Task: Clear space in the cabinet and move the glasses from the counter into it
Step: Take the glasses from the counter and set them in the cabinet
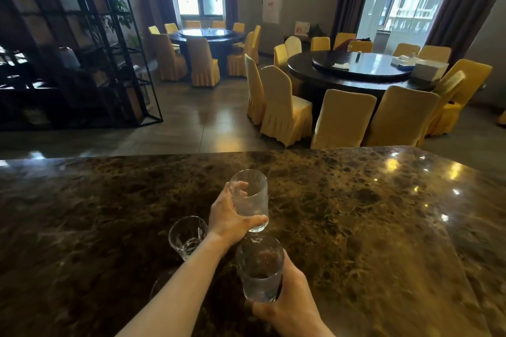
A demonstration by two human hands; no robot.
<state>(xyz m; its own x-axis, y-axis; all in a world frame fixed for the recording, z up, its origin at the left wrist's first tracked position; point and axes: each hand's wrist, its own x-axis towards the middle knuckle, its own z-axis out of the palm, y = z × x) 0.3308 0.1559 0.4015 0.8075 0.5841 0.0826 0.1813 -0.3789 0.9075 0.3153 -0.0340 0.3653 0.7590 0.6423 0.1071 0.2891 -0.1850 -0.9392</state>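
My left hand (228,220) grips a tall clear glass (250,198) around its lower half, raised a little above the dark marble counter (369,213). Nearer to me, my right hand (290,306) holds a second tall glass (260,268) from below and the right. A third, shorter clear glass (187,235) stands on the counter just left of my left wrist. Part of another glass (158,286) shows under my left forearm, mostly hidden. No cabinet is in view.
The counter's far edge runs across the middle of the view. Beyond it lie a tiled floor, two round dark dining tables (356,68) ringed by yellow-covered chairs (284,109), and a black metal shelf frame (82,44) at the left.
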